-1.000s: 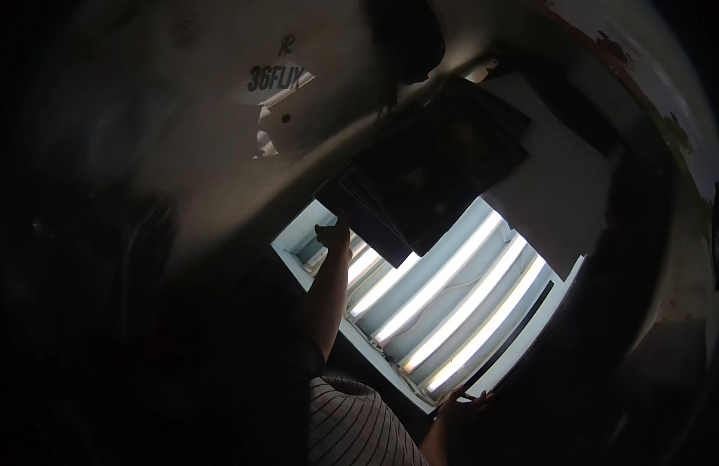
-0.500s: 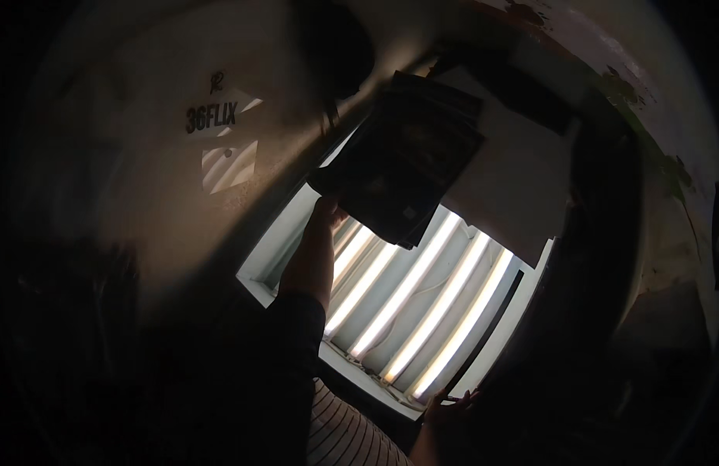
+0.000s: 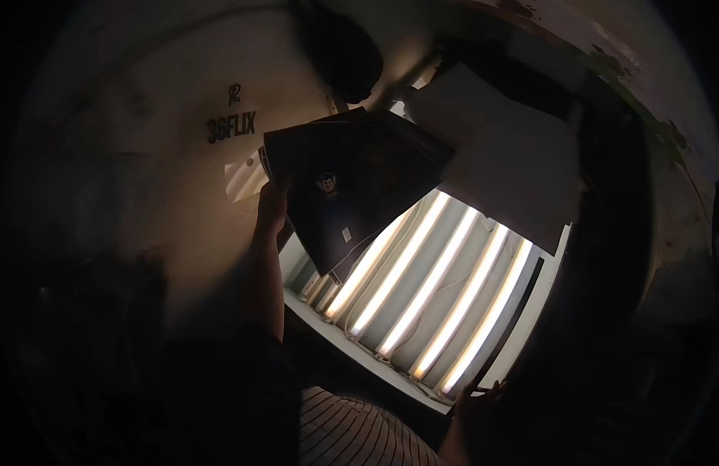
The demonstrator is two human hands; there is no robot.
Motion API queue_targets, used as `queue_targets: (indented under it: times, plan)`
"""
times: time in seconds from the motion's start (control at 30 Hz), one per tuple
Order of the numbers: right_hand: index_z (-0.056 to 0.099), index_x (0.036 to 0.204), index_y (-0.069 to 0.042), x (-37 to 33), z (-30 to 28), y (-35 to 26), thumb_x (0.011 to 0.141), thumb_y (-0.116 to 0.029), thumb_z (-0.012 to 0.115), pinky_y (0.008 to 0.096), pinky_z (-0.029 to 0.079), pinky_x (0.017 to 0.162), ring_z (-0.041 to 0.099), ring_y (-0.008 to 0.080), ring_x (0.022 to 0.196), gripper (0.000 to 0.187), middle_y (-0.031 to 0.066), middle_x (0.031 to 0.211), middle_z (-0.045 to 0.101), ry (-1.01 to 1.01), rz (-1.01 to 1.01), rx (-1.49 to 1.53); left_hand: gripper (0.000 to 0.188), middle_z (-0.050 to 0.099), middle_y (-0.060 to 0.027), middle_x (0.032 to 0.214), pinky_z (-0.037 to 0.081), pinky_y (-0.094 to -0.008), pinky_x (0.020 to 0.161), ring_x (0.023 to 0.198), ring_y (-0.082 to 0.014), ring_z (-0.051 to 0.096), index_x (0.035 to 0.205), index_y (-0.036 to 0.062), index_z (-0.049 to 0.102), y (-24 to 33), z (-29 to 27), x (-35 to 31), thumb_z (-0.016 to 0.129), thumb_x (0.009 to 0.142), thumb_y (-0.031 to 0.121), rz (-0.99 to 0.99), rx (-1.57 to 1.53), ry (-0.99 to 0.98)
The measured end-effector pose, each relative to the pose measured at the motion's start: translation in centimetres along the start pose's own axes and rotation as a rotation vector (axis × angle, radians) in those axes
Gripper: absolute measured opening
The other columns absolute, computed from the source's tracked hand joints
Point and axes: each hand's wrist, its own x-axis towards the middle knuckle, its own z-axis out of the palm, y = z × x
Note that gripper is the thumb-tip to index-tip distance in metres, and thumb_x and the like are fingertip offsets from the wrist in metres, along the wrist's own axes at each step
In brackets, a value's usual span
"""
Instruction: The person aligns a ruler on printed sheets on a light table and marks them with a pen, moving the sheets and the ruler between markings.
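Observation:
My left hand [image 3: 273, 206] grips the left edge of a few dark flat sheets [image 3: 351, 182], fanned slightly over one another. The top sheet bears a small gold emblem and a little pale patch. They are held above the left upper part of a lit light box [image 3: 375, 363], whose glowing tubes show below them. At the box's lower right corner my right hand [image 3: 477, 400] is in shadow, fingers curled around a thin dark thing too small to make out.
A large pale sheet [image 3: 503, 147] covers the upper right of the box. Dark lettering marks a dim pale surface [image 3: 173, 186] on the left, with a bright patch [image 3: 247, 179] beside it. A dark rounded shape [image 3: 340, 58] stands at the far side. Striped cloth [image 3: 359, 427] shows at the bottom.
My left hand has moved left and the dark sheets have come with it, tilting so the emblem shows. More of the tubes is uncovered. The view has shifted slightly; my right hand stays by the corner.

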Motion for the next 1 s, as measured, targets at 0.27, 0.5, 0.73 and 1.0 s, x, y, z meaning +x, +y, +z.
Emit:
queue_targets:
  times: [0.27,0.5,0.73,1.0]
  plan:
    - [0.049,0.134,0.0,-0.5,0.1,-1.3,0.087,-0.034,0.065,0.052,0.037,0.112,0.042,0.04,0.137,0.06,0.0229,0.149,0.042,-0.019,-0.003,-0.057,0.046,0.058,-0.0119,0.067,0.045,-0.04,0.062,0.063,-0.0226,0.059,0.095,-0.001,0.061,13.0,-5.9,-5.0,0.049,0.101,0.043,0.262,0.907,-0.092]
    - [0.048,0.139,-0.003,1.3,-4.0,-1.2,0.092,-0.038,0.061,0.0543,0.046,0.103,0.045,0.0362,0.136,0.06,0.0178,0.154,0.039,-0.139,0.101,-0.183,0.048,0.06,-0.0179,0.126,0.04,-0.0375,0.102,0.117,-0.0269,0.057,0.136,-0.0027,0.05,20.9,-9.7,-9.0,0.051,0.098,0.026,0.388,0.728,0.141]
    - [0.037,0.147,-0.001,-2.2,4.8,3.7,0.095,-0.042,0.057,0.0535,0.044,0.107,0.042,0.0394,0.138,0.069,0.0207,0.151,0.041,-0.098,-0.045,0.074,0.046,0.065,-0.0097,0.106,0.05,-0.0337,0.086,0.091,-0.0208,0.064,0.129,-0.0023,0.054,39.8,-17.2,-13.6,0.065,0.09,0.019,0.012,1.011,0.015]
    - [0.049,0.132,0.0,0.0,1.7,1.8,0.091,-0.048,0.063,0.0551,0.04,0.108,0.044,0.0445,0.133,0.064,0.0256,0.148,0.042,0.144,0.0,0.093,0.043,0.07,-0.0143,0.103,0.051,-0.034,0.081,0.087,-0.021,0.066,0.124,-0.0016,0.058,41.7,-2.3,-5.3,0.058,0.084,0.012,-0.152,1.657,-0.485]
